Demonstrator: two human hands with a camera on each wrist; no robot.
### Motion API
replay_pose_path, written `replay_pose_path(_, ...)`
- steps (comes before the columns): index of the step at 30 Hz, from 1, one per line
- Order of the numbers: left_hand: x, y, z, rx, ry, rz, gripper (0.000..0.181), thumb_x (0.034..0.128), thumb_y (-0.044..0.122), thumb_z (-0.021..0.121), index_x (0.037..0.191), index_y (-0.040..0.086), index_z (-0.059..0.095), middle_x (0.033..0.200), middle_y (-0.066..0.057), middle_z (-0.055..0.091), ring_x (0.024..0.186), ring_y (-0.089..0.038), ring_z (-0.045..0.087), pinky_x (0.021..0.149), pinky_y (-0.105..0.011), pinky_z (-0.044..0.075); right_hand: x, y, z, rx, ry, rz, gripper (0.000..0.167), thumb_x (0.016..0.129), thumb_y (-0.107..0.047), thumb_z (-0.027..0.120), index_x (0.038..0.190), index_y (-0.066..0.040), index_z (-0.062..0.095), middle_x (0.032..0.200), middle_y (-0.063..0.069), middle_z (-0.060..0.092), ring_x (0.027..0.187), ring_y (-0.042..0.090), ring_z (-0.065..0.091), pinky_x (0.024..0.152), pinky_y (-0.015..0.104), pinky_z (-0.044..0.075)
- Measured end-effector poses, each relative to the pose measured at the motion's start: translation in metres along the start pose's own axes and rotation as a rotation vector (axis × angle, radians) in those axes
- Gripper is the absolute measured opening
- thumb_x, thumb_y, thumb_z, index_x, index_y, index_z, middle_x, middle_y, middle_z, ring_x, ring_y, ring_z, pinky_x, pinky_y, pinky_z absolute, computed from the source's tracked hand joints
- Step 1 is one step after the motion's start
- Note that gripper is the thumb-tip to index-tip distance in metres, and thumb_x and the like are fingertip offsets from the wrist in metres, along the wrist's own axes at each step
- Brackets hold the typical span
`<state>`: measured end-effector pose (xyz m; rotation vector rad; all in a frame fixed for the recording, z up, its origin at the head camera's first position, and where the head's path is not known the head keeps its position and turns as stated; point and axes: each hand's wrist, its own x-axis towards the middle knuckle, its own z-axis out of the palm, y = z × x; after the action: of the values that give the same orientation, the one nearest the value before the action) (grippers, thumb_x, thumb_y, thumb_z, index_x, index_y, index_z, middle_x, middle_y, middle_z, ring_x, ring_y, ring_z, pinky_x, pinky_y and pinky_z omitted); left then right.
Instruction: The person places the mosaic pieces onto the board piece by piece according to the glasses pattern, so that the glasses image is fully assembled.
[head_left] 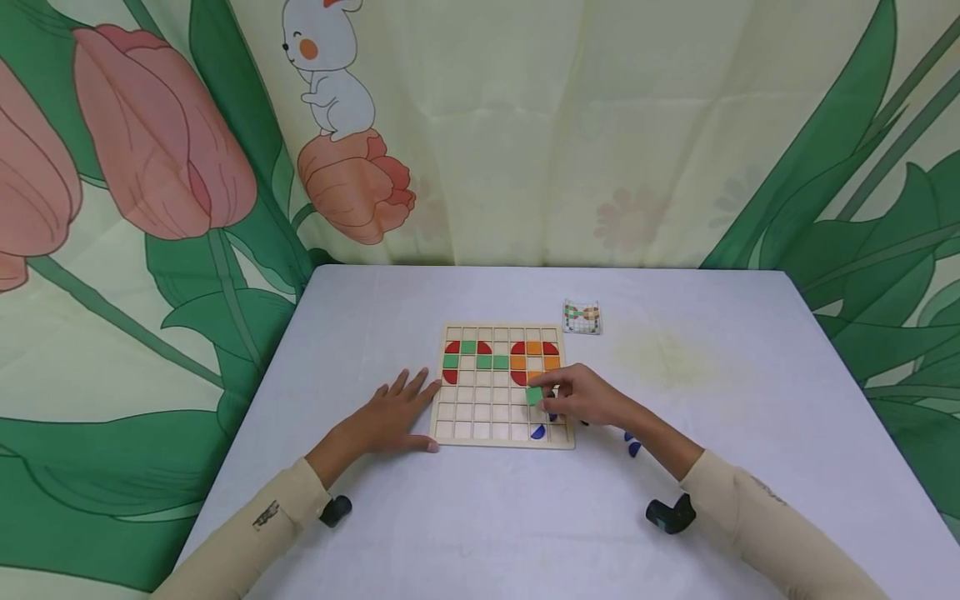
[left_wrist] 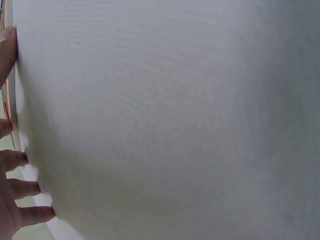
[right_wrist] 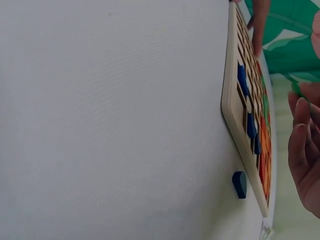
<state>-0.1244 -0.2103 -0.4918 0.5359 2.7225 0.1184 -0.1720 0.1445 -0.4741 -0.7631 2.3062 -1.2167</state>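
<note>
A wooden grid board (head_left: 472,408) lies on the table with red, green and orange tiles set in its upper rows. Over the board's right part, my right hand (head_left: 581,396) pinches a green square tile (head_left: 534,396) between thumb and fingers. The right wrist view shows that hand (right_wrist: 306,145) raised above the board, the green tile (right_wrist: 296,89) seen edge-on. Spread fingers of my left hand (head_left: 390,417) rest at the board's left edge; the left wrist view catches only part of this hand (left_wrist: 12,195). A blue half-round tile (head_left: 537,432) lies in a lower cell.
A small pattern card (head_left: 582,317) lies beyond the board's upper right corner. Loose blue pieces (head_left: 634,449) lie on the white table (head_left: 487,525) under the right forearm. One blue piece (right_wrist: 239,184) sits just off the board's edge. A printed curtain (head_left: 525,167) hangs behind.
</note>
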Motion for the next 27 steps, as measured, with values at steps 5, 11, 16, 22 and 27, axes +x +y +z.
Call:
replay_pose_path(5,-0.001,0.0,-0.001,0.001,-0.004,0.0,0.106,0.081,0.071,0.067,0.162,0.022,0.02,0.169,-0.011,0.012,0.154,-0.044,0.01,0.116,-0.066,0.025,0.011,-0.006,0.004,-0.025,0.03,0.001,0.033,0.09,-0.014,0.075,0.122,-0.008,0.072,0.08,0.002,0.063,0.065,0.013,0.051,0.055,0.021,0.04)
replay_pose_path(11,-0.001,0.001,-0.002,-0.006,-0.001,0.006,0.105,0.0811,0.07,0.068,0.162,0.021,0.021,0.169,-0.012,0.013,0.154,-0.045,0.01,0.116,-0.067,0.025,0.027,-0.015,0.008,-0.024,0.06,0.031,0.03,0.088,-0.012,0.076,0.118,-0.01,0.073,0.087,0.002,0.065,0.067,0.015,0.055,0.058,0.023,0.047)
replay_pose_path(16,-0.001,0.001,-0.002,-0.009,0.001,0.011,0.105,0.0811,0.07,0.068,0.162,0.021,0.021,0.169,-0.012,0.013,0.154,-0.045,0.011,0.116,-0.067,0.025,0.041,-0.017,0.013,-0.007,0.051,0.014,0.029,0.088,-0.008,0.076,0.116,-0.006,0.071,0.086,0.004,0.064,0.065,0.016,0.059,0.058,0.025,0.051)
replay_pose_path(22,0.0,-0.001,0.001,-0.008,-0.006,0.004,0.106,0.0808,0.072,0.067,0.162,0.024,0.018,0.17,-0.01,0.01,0.155,-0.044,0.009,0.117,-0.066,0.024,0.054,-0.019,0.019,-0.03,0.076,0.028,0.028,0.087,-0.011,0.077,0.114,-0.009,0.071,0.085,0.0,0.065,0.076,0.014,0.06,0.065,0.026,0.05)
replay_pose_path(27,0.0,-0.003,0.001,-0.007,-0.004,0.016,0.106,0.0814,0.073,0.065,0.162,0.024,0.018,0.17,-0.011,0.01,0.155,-0.044,0.009,0.116,-0.066,0.024,0.064,-0.023,0.023,-0.015,0.077,0.055,0.028,0.089,-0.012,0.076,0.116,-0.008,0.071,0.087,0.002,0.069,0.068,0.016,0.063,0.062,0.026,0.051)
